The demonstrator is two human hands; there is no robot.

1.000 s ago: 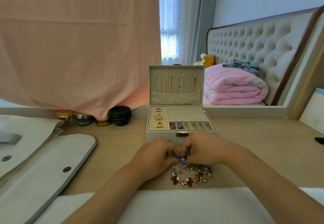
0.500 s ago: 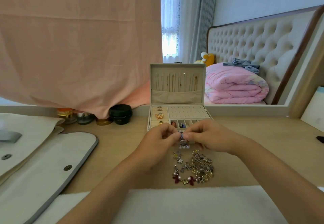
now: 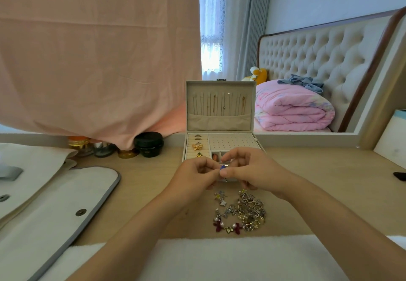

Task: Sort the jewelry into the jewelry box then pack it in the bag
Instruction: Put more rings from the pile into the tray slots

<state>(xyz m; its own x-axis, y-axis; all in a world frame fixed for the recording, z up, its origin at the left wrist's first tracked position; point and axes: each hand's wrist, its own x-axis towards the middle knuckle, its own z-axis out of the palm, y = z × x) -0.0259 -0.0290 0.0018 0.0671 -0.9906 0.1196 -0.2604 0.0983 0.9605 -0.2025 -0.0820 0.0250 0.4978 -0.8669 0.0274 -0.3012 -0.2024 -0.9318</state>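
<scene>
An open beige jewelry box (image 3: 230,142) stands on the wooden desk, lid upright with chains hanging inside. Rings and a gold bow sit in its left slots. My left hand (image 3: 193,176) and my right hand (image 3: 252,168) meet just in front of the box, both pinching one small blue piece of jewelry (image 3: 223,167) between fingertips. A pile of loose jewelry (image 3: 241,212) lies on the desk below my hands. A white bag (image 3: 50,203) with grey trim and snap buttons lies flat at the left.
Small jars and a black pot (image 3: 149,144) stand at the back left under a hanging pink cloth (image 3: 98,50). A mirror behind the box reflects a bed. A white towel (image 3: 219,258) covers the desk's near edge. A dark object (image 3: 399,175) lies far right.
Both hands rose from the jewelry pile toward the box front, carrying the small blue piece between them. The pile is now uncovered.
</scene>
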